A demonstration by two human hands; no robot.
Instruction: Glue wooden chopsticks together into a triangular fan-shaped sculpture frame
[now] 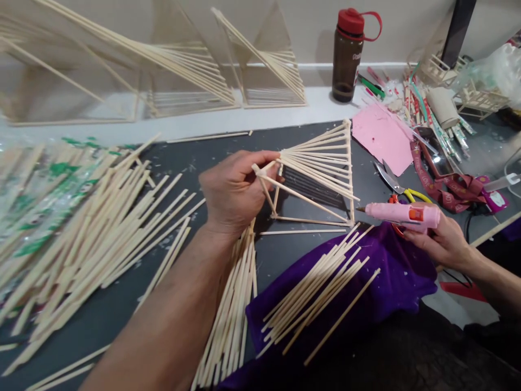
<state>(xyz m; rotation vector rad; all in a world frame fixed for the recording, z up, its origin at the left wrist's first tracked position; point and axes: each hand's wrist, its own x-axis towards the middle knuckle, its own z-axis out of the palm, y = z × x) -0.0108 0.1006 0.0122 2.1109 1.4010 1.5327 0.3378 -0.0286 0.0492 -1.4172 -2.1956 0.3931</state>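
A small frame of pale wooden sticks (pixel 317 155) stands on the dark table, its sticks fanned in a twisted row. My left hand (pixel 238 187) grips the frame's left side, thumb and fingers pinched at its upper edge. In my right hand (pixel 443 241) is a pink glue gun (pixel 401 214), its nozzle pointing left, just right of the frame's lower right corner and apart from it. Below, loose sticks (pixel 321 288) lie on a purple cloth (pixel 391 271). Another bundle of sticks (pixel 228 320) lies under my left forearm.
Many sticks (pixel 93 233), some in plastic wrappers, cover the left side. Finished stick frames (pixel 268 70) stand along the wall. A brown bottle (pixel 345 60) with a red lid is behind. Yellow-handled pliers (pixel 401 187), pink paper (pixel 380 133) and a maroon lanyard (pixel 437 187) lie right.
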